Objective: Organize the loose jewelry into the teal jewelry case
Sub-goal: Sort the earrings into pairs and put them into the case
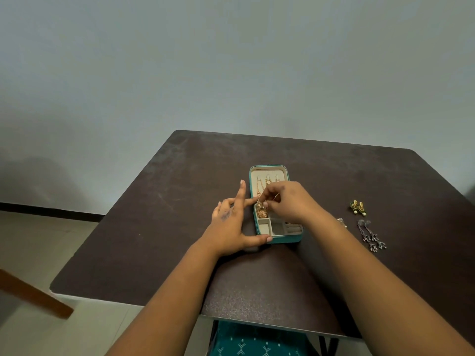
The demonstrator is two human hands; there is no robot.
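Note:
The open teal jewelry case point(288, 239) lies flat on the dark table point(180, 201), with cream lining and gold chains hanging in its far half. My right hand point(288, 201) hovers over the case's middle and pinches a gold necklace piece point(261, 210) with thumb and fingertips. My left hand point(231, 224) rests at the case's left side, fingers spread and straight; its thumb touches the near left corner and one fingertip touches the gold piece. The near compartments that show hold nothing.
Right of the case lie a pair of yellow-green earrings point(358, 207), a pair of long silver dangling earrings point(371, 237) and a small silver piece point(341, 222) beside my right forearm. A wooden bar point(33, 295) crosses the lower left. Patterned teal fabric point(257, 343) shows below the table edge.

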